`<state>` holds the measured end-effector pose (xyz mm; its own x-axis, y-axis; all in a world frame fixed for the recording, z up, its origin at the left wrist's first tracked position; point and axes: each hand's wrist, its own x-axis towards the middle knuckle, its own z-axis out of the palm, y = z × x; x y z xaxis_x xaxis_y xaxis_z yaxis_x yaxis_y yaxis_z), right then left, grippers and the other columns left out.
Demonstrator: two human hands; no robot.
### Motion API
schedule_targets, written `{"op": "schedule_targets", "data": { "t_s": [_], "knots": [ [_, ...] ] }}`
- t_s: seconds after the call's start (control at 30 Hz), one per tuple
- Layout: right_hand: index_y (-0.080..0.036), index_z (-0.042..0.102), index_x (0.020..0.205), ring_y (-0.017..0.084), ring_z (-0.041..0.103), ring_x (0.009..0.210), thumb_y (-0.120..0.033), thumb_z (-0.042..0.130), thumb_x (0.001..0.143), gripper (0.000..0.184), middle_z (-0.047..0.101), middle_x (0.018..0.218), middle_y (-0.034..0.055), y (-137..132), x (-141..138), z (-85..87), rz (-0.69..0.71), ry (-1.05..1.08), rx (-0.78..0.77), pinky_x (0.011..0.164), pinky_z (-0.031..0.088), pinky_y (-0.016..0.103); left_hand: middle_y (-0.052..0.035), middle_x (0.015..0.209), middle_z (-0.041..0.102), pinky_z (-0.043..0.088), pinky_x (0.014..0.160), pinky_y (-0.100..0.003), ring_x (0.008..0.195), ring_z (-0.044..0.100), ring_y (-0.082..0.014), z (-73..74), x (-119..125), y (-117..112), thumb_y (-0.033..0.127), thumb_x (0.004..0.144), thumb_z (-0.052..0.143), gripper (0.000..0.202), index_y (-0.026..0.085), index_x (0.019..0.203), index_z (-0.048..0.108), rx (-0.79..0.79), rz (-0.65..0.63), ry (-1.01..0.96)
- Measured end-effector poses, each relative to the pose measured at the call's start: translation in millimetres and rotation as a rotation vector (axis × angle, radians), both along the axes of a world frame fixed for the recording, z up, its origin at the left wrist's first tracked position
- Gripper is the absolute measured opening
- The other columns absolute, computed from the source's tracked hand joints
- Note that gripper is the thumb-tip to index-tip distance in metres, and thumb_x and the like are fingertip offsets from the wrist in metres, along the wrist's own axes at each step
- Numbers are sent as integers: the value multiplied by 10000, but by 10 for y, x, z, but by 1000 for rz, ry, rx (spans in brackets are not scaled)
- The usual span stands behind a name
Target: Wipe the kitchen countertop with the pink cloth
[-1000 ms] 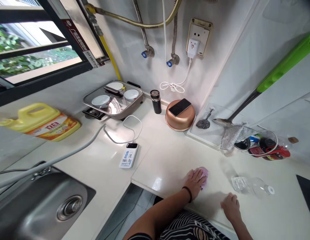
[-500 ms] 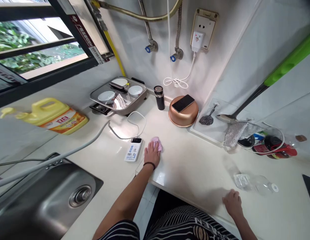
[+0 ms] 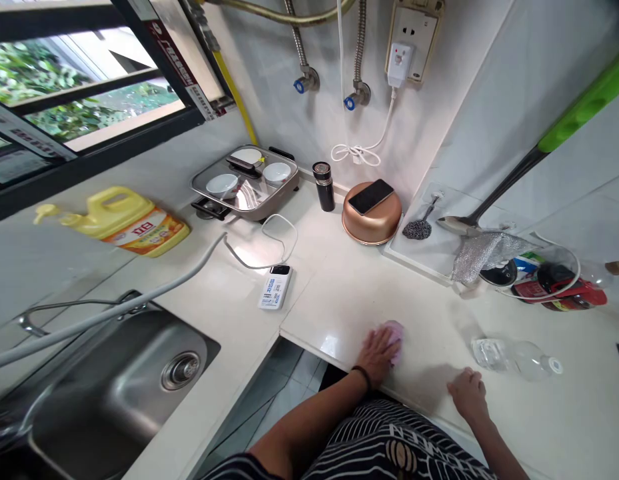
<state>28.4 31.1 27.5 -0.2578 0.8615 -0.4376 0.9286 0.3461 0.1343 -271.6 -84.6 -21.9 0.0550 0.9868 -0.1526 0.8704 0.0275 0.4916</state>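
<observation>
My left hand [image 3: 379, 350] lies on a pink cloth [image 3: 394, 332] and presses it flat against the white countertop [image 3: 359, 300] near its front edge. A dark band circles that wrist. My right hand [image 3: 468, 395] rests on the counter edge to the right, fingers curled loosely, holding nothing that I can see. A clear plastic bottle [image 3: 514, 357] lies on its side just beyond the right hand.
A white power bank [image 3: 275, 292] with a cable lies left of the cloth. Behind stand a copper pot with a phone [image 3: 372, 213] on it, a black flask [image 3: 324, 186], a lidded electric pan [image 3: 246, 183], a yellow jug [image 3: 124, 220]. A steel sink [image 3: 114, 393] is at left.
My left hand slid the pink cloth from beside the power bank back to the right, toward the counter's front edge. The right hand stayed in place.
</observation>
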Motion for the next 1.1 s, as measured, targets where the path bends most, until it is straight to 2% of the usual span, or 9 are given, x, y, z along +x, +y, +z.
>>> {"op": "schedule_targets", "data": {
  "t_s": [0.1, 0.17, 0.33, 0.43, 0.57, 0.7, 0.93, 1.03, 1.1],
  "knots": [
    [1, 566, 1461, 503, 567, 1342, -488, 531, 963, 698, 581, 1430, 363, 1, 2, 0, -56, -32, 40, 1102, 411, 624, -106, 1793, 291, 227, 1340, -596, 1663, 253, -316, 14, 200, 120, 430, 1033, 569, 640, 346, 1654, 438, 64, -91, -44],
    [38, 531, 1478, 479, 570, 1358, -406, 512, 960, 682, 576, 1441, 365, -1, 21, -25, -79, -47, 44, 1126, 409, 590, -104, 1784, 320, 238, 1339, -578, 1658, 270, -302, 16, 61, 34, 416, 1038, 559, 624, 339, 1647, 451, 52, -44, -13],
    [112, 455, 1495, 489, 547, 1382, -371, 481, 964, 719, 517, 1482, 423, -11, 73, -73, -63, -40, 47, 1138, 393, 592, -130, 1783, 310, 243, 1333, -588, 1665, 250, -319, 76, -930, -581, 343, 1044, 491, 623, 288, 1662, 440, -96, 334, 185],
    [79, 474, 1491, 500, 546, 1368, -413, 477, 981, 709, 527, 1470, 416, -16, 56, -30, -60, -31, 38, 1117, 394, 622, -147, 1791, 278, 244, 1332, -595, 1670, 231, -337, 184, -1485, -871, 323, 1051, 421, 630, 237, 1675, 421, -188, 574, 275],
    [4, 525, 1472, 510, 572, 1313, -591, 498, 984, 770, 541, 1462, 385, -23, -11, 89, -67, 2, 32, 1081, 402, 658, -206, 1786, 258, 241, 1330, -603, 1661, 249, -366, 286, -1677, -913, 328, 1064, 382, 644, 160, 1685, 386, -228, 831, 336],
    [-3, 535, 1465, 508, 582, 1303, -607, 528, 965, 784, 551, 1443, 398, -23, -46, 161, -55, 21, 48, 1072, 418, 636, -225, 1782, 253, 234, 1323, -626, 1661, 237, -388, 229, -1205, -789, 318, 1067, 387, 649, 156, 1695, 360, -223, 841, 327],
    [43, 503, 1455, 424, 630, 1284, -474, 530, 984, 700, 582, 1402, 359, 15, 59, 78, -48, -15, 30, 1121, 423, 504, -127, 1788, 293, 238, 1328, -601, 1660, 261, -338, -45, 240, -442, 375, 1035, 549, 664, 319, 1679, 398, -43, 172, 111],
    [21, 520, 1437, 406, 627, 1309, -452, 535, 980, 659, 598, 1388, 333, 58, 147, 74, -32, 45, 13, 1138, 421, 482, -96, 1782, 322, 237, 1334, -577, 1653, 282, -311, -55, 620, -160, 432, 1038, 559, 639, 352, 1658, 428, 74, -83, 22],
    [-38, 554, 1411, 385, 642, 1299, -427, 526, 969, 590, 633, 1375, 294, 105, 243, 90, -36, 154, -13, 1145, 428, 485, -85, 1781, 330, 251, 1334, -555, 1651, 290, -297, -25, 698, -18, 442, 1050, 534, 607, 346, 1644, 452, 99, -144, 1]
  ]
}}
